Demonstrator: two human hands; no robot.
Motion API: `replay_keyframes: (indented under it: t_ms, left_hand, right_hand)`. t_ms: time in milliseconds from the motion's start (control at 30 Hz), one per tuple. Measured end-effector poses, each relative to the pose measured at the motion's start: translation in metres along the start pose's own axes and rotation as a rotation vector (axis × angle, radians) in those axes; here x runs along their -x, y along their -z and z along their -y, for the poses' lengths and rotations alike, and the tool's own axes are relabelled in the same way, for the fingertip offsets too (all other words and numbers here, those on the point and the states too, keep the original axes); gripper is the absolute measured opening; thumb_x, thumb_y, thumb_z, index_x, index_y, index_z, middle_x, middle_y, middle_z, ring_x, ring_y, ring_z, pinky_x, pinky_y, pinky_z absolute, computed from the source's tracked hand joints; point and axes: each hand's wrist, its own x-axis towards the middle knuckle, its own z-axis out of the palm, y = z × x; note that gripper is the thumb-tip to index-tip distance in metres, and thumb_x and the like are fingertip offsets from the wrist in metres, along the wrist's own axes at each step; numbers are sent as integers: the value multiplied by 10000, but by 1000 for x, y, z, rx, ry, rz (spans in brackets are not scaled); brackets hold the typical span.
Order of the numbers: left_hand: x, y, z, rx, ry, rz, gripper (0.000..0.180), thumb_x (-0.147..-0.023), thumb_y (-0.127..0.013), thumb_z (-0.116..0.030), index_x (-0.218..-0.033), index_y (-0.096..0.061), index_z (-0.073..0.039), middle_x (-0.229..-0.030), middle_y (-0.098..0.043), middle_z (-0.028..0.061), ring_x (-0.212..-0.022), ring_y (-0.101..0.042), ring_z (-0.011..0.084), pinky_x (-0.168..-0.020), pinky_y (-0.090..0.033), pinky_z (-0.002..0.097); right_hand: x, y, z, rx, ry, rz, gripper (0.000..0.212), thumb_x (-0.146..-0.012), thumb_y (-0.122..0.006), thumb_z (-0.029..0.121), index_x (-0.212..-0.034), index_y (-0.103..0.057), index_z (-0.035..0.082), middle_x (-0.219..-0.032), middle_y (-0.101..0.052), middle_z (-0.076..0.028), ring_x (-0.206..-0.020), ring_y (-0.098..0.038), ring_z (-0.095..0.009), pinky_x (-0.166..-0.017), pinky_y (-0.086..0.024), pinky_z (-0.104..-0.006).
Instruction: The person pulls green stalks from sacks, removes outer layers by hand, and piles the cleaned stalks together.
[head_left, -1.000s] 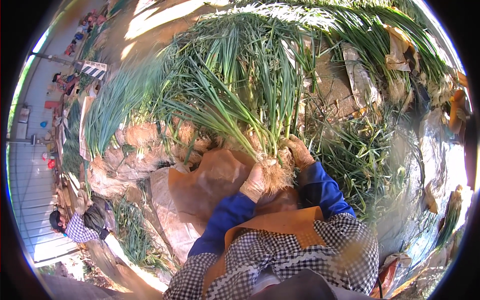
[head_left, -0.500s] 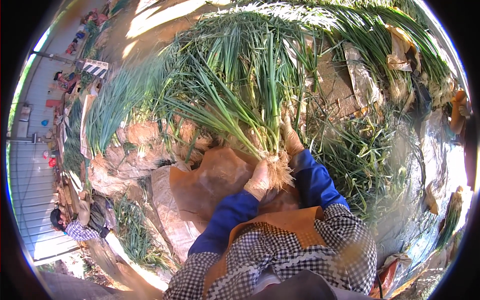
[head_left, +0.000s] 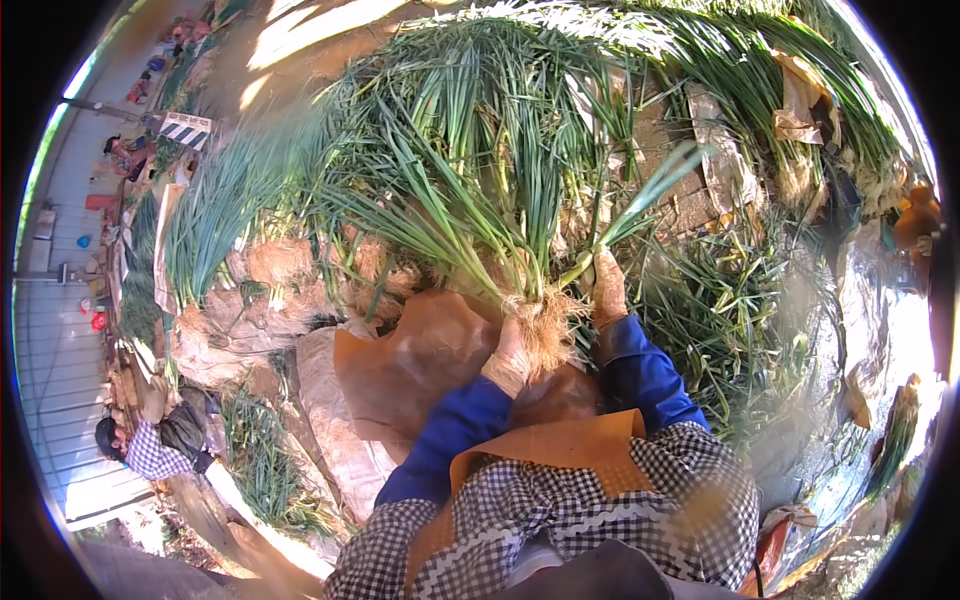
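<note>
My left hand [head_left: 509, 360] is closed around the root end of a bunch of green onions [head_left: 470, 222], whose long leaves fan away from me to the upper left. Tangled pale-brown roots [head_left: 546, 325] hang from the bunch beside that hand. Just right of the bunch, my right hand [head_left: 608, 287] grips a green onion stalk [head_left: 632, 214] near its pale lower end, its leaves leaning up to the right. Part of the right hand's fingers is hidden behind the stalk. Beneath my hands lies a brown apron sheet [head_left: 420, 350] spread over my lap.
A large heap of green onions [head_left: 440, 90] lies ahead, with rooted bunches [head_left: 280, 262] at its left. Loose leaves [head_left: 735, 310] are strewn on the right. Another person [head_left: 150, 440] sits at the far left by a pile of leaves [head_left: 255, 455].
My right hand has moved slightly right, drawing a stalk out from the bunch, so that its leaves now tilt to the right. My left hand stays at the roots.
</note>
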Motion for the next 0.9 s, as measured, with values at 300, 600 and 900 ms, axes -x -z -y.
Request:
replay_keyframes:
  t_ms: [300, 600, 900]
  left_hand:
    - [-11, -4, 12, -66, -109, -227, 319, -811, -479, -189, -1051, -518, 18, -983, -582, 178, -869, -569, 310, -769, -479, 437]
    - [-11, -12, 5, 14, -210, -166, 227, -816, -459, -146, -997, -531, -29, -897, -582, 141, -793, -577, 282, -676, -513, 396]
    - [-16, 28, -1, 51, -157, -40, 304, -802, -478, -145, -1074, -511, -11, -945, -592, 156, -855, -581, 295, -761, -492, 437]
  right_hand:
    - [-19, -53, 15, 1847, 59, 688, 206, -850, -415, 145, -984, -542, 55, -900, -572, -76, -832, -550, -175, -669, -463, -337]
    - [55, 111, 97, 2553, -360, 593, 372, -844, -464, 411, -945, -657, 109, -931, -643, -91, -892, -613, -220, -755, -465, -366]
    - [-16, -72, 25, 1651, 454, 517, 301, -844, -481, 366, -878, -588, 86, -849, -608, -114, -816, -584, -279, -730, -441, -386]
